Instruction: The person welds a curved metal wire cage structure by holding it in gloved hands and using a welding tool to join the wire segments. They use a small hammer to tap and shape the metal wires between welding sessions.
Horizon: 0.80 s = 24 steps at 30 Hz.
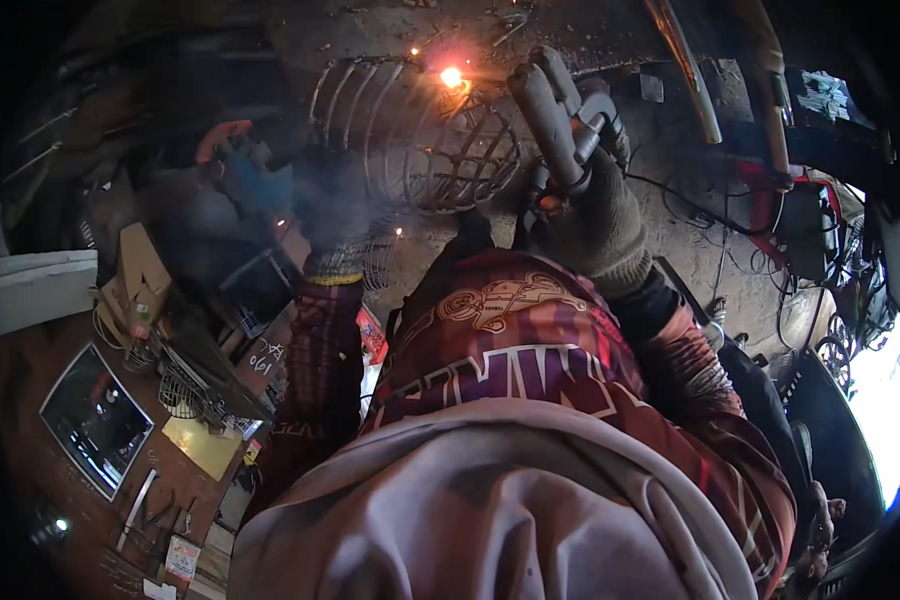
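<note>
A cage of bent metal rods (370, 150), rounded like a basket, lies in front of me. A bright welding arc (452, 78) burns at its far edge, with sparks close by. My right hand (602, 210), in a thick grey work glove, is closed around what looks like a welding electrode holder, mostly hidden by the glove. A thin rod runs from it toward the glow. On the left, smoke and shadow cover most of my left hand (335, 262). Its knitted glove cuff shows near the cage, but its fingers do not.
At left, a brown board (80, 520) bears a dark glossy panel (98, 420), a yellow sheet (200, 445) and hand tools. Metal pipes (692, 75) reach in from the upper right. A red-and-black machine (808, 225) with loose cables stands at right. Smoke drifts left of the cage.
</note>
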Tool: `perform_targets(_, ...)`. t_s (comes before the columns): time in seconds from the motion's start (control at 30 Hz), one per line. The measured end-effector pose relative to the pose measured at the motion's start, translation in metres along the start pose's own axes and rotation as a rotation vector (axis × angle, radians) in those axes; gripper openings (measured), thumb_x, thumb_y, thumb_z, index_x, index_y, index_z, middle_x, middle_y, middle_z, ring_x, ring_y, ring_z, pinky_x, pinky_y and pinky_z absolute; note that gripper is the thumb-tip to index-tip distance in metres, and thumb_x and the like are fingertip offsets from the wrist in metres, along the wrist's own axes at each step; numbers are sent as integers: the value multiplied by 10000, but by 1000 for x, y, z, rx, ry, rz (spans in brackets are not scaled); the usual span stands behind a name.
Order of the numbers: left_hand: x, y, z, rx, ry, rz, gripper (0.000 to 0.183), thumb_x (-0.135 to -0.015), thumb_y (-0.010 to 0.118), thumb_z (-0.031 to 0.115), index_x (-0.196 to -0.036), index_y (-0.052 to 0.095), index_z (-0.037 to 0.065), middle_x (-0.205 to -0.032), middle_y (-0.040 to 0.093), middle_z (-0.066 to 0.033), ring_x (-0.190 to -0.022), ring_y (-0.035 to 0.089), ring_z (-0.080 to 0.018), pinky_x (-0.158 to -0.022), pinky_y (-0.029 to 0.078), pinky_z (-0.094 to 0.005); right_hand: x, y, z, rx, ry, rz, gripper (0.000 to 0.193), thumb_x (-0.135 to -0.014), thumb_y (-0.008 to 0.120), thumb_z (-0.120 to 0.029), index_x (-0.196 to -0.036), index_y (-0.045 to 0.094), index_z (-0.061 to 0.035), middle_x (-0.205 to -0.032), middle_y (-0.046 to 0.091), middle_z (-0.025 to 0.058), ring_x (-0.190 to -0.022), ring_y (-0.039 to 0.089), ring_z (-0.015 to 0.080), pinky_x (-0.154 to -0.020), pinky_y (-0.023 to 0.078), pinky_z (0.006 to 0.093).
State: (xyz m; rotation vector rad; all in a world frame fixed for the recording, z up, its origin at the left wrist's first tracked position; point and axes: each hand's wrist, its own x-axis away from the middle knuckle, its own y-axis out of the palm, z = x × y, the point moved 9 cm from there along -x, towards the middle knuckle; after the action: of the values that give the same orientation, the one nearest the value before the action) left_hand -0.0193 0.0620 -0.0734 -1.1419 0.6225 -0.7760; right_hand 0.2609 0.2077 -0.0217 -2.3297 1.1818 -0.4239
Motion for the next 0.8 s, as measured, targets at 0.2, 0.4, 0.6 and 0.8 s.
perform_targets(0.2, 0, -5, -19, 642, -141, 63, 424, -1013, 569, 311, -1260, 537, -32, -1195, 616, -142, -1071, 603, -229, -910, 481, -325, 3, 9, 13, -18, -33, -67, 819, -841, 751, -520, -1396, 435, -8, -1134, 655, 195, -1002, 682, 367, -845, 528, 416)
perform_targets(0.4, -5, -20, 4, 641, -90, 145, 510, -995, 587, 383, -1253, 519, -52, -1203, 608, -204, -1086, 607, -317, -960, 454, -411, 3, 4, 4, 15, -32, -43, 804, -860, 749, -492, -1416, 432, -6, -1127, 666, 202, -1028, 686, 352, -870, 525, 405)
perform_targets(0.6, -7, -21, 3, 613, -99, 138, 497, -986, 595, 391, -1207, 532, -50, -1145, 626, -208, -1063, 611, -330, -933, 461, -413, 3, 2, 0, 4, -60, -30, 778, -871, 744, -473, -1412, 436, -6, -1137, 664, 212, -1029, 686, 375, -856, 532, 409)
perform_targets(0.8, -8, -26, 7, 547, -70, 137, 482, -981, 590, 405, -1146, 549, -46, -1071, 628, -204, -971, 611, -326, -870, 461, -428, 6, 5, 5, 29, -61, -35, 752, -878, 750, -431, -1409, 436, -1, -1139, 664, 216, -1035, 686, 370, -859, 532, 412)
